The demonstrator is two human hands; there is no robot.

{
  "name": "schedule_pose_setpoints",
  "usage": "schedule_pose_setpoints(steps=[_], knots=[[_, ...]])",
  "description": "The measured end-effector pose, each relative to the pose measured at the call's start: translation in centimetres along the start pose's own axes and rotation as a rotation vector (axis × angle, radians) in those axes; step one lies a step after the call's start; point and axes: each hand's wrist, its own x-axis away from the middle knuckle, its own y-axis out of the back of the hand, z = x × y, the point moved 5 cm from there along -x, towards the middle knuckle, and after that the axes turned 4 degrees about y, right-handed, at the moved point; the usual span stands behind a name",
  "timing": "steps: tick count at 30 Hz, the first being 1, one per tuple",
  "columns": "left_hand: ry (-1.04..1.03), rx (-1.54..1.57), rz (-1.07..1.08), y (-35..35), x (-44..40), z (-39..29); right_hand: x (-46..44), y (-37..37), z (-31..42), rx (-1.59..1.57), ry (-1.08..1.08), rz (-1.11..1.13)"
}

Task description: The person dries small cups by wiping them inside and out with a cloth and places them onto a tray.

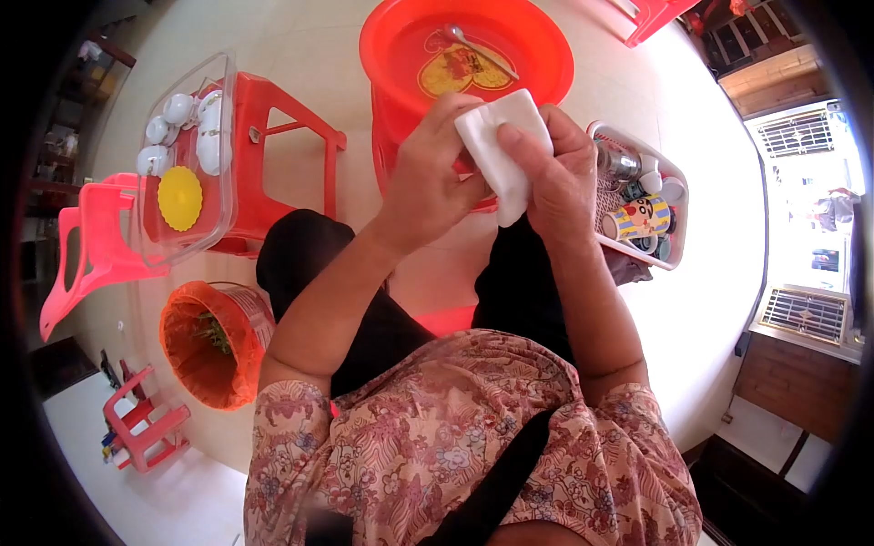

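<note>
Between my two hands is a white folded cloth (496, 136), held up in front of the red basin. My left hand (432, 177) grips its left edge, fingers behind it. My right hand (564, 177) is closed on its right side, with the thumb pressed on the face of the cloth. Beyond them, a red basin (378, 59) with a yellow pattern on its bottom holds a spoon (482, 53). The basin appears to stand on a red stool, partly hidden by my hands.
On the left, a clear plastic bin (228, 173) with white cups (179, 109) and a yellow scalloped dish (180, 198) rests on a red stool (264, 136). An orange-lined bucket (187, 355) stands below it. At right is a white basket (678, 246) of cups and jars.
</note>
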Motion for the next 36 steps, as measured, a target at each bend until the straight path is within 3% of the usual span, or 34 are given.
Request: schedule_pose_setpoints(steps=[4, 12, 17, 20, 27, 34, 36], knots=[[0.094, 0.056, -0.008, 0.6, -0.2, 0.6, 0.1, -1.2, 0.1, -0.333, -0.030, 0.032], [0.035, 0.104, 0.022, 0.8, -0.2, 0.3, 0.2, 1.1, -2.2, -0.634, -0.112, 0.156], [-0.030, -0.017, -0.007, 0.7, -0.1, -0.3, -0.3, -0.1, -0.5, -0.335, -0.073, 0.082], [-0.159, -0.152, -0.052, 0.5, -0.1, -0.7, -0.7, 0.1, -0.2, 0.110, -0.008, 0.119], [-0.143, -0.109, -0.105, 0.9, -0.3, -1.1, -0.6, 1.1, -0.7, -0.377, -0.053, 0.075], [0.018, 0.060, -0.101, 0.7, 0.0, -0.4, -0.8, 1.4, -1.0, -0.360, -0.075, 0.153], [-0.038, -0.102, -0.046, 0.3, 0.1, -0.6, -1.1, 0.8, -0.2, -0.252, -0.078, 0.164]])
